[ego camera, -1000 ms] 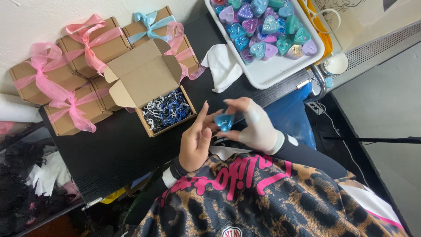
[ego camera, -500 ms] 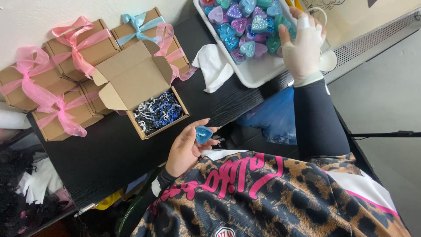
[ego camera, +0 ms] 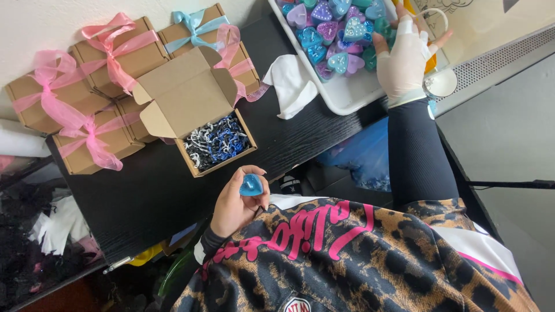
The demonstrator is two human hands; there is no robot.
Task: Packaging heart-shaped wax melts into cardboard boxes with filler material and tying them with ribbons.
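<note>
My left hand is bare, held close to my chest above the near edge of the black surface. Thumb and fingers are curled around a small blue heart, pinching it at the fingertips. The heart is clear of the surface.

Just beyond that hand, an open box sits on the surface. Its lid flap stands up on the far side, and blue, black and white shredded paper fills it.

My right hand wears a white fingerless glove. It is stretched far out, well apart from the left, fingers spread over the right end of a white tray. I cannot tell whether it grips anything. The tray holds a pile of hearts in blue, teal and purple, just left of that hand. A small round white dish lies right beside the wrist.

A white cloth lies between tray and open box, touching the tray's corner.

Beyond and left of the open box are closed brown boxes, most tied with pink ribbon, one with blue ribbon. They are packed tight against the wall.

Below the right arm, under the surface edge, something blue shows, too unclear to name.
</note>
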